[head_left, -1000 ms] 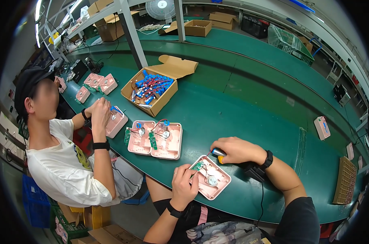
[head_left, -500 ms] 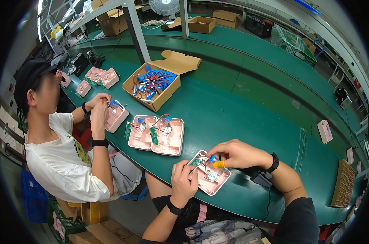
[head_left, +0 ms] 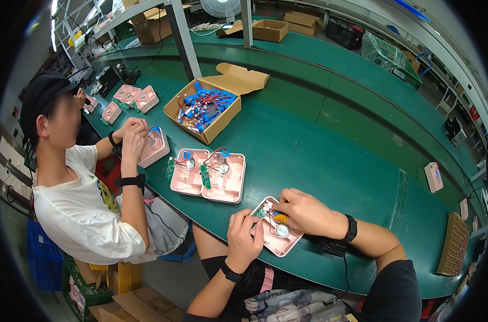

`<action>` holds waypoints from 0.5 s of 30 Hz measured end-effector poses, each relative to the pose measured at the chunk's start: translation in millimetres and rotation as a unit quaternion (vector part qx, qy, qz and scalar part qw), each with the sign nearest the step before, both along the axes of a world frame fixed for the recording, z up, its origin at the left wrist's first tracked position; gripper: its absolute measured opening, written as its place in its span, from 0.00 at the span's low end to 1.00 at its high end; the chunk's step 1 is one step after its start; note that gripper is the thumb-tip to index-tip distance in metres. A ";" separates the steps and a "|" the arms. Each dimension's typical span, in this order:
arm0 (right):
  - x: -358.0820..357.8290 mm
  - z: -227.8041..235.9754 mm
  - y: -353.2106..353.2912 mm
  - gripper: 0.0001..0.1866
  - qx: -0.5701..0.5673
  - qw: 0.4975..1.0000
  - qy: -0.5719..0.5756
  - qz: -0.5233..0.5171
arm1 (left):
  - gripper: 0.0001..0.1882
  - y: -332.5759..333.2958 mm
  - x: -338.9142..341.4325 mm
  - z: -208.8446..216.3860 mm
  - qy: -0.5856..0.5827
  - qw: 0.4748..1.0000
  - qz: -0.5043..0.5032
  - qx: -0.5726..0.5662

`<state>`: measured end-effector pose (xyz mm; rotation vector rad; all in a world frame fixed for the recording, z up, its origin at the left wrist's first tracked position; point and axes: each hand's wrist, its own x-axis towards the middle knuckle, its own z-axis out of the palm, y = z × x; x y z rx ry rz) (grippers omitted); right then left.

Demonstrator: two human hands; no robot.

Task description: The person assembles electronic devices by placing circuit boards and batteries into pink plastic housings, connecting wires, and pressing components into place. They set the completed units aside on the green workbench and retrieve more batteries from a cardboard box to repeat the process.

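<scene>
My left hand (head_left: 244, 236) grips the left side of an open pink plastic housing (head_left: 272, 244), which rests tilted at the near table edge. A round silver speaker (head_left: 282, 231) lies inside the housing, with a green circuit board (head_left: 262, 210) and thin wires near its far left corner. My right hand (head_left: 311, 213) reaches over the housing from the right. Its fingers are pinched together down inside, near the board, and one wears a yellow finger cot (head_left: 280, 217). Whatever they pinch is hidden beneath them.
Two joined pink housings (head_left: 222, 190) with boards and wires lie to the left. Behind them stands a cardboard box (head_left: 217, 129) of blue battery cells. A co-worker (head_left: 82, 198) handles another housing (head_left: 157, 150). A black adapter (head_left: 332, 248) sits under my right wrist.
My right hand has shifted slightly left and turned its fingers down into the housing. The blue cell seen under it before is now covered. My left hand keeps its hold.
</scene>
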<state>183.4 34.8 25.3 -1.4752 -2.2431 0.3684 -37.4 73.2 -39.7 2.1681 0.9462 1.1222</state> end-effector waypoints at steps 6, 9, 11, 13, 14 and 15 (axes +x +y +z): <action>-3.4 13.8 -8.6 0.19 -0.017 0.990 -0.142 0.004 | 0.05 -1.2 -1.0 -2.5 0.003 1.000 0.003 -0.002; -4.9 28.6 -20.4 0.20 -0.031 0.981 -0.190 0.008 | 0.05 -2.5 -0.3 -0.3 0.006 1.000 0.017 0.003; -3.3 34.7 -24.6 0.21 -0.041 0.980 -0.192 0.015 | 0.05 -1.0 0.7 0.0 0.006 1.000 0.020 0.008; -2.8 33.2 -21.0 0.20 -0.051 0.982 -0.179 0.020 | 0.04 0.1 0.4 -1.2 0.010 1.000 0.024 0.006; -2.6 31.8 -18.3 0.19 -0.061 0.984 -0.165 0.026 | 0.04 0.4 0.2 -1.9 0.013 1.000 0.026 0.005; -1.8 31.2 -17.0 0.19 -0.068 0.986 -0.152 0.030 | 0.04 1.0 0.6 -1.2 0.013 1.000 0.024 0.010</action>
